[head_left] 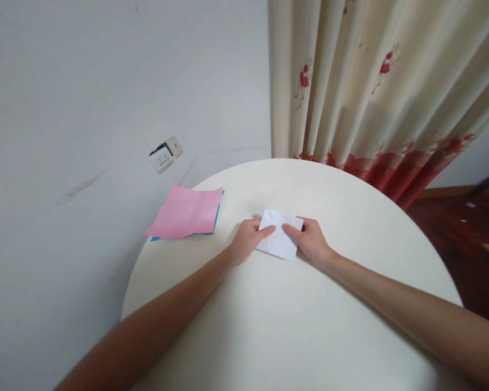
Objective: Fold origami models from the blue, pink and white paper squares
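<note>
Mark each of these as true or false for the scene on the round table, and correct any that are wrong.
1. Both hands hold the white paper. True: the left hand and the right hand grip it from either side.
2. The pink sheet lies to the right of the hands. False: it lies to their left, near the edge of the table.
3. A blue sheet shows under the pink one. True.
4. The curtain is plain white. False: it is cream with red flowers.
5. A wall socket shows on the wall. True.
</note>
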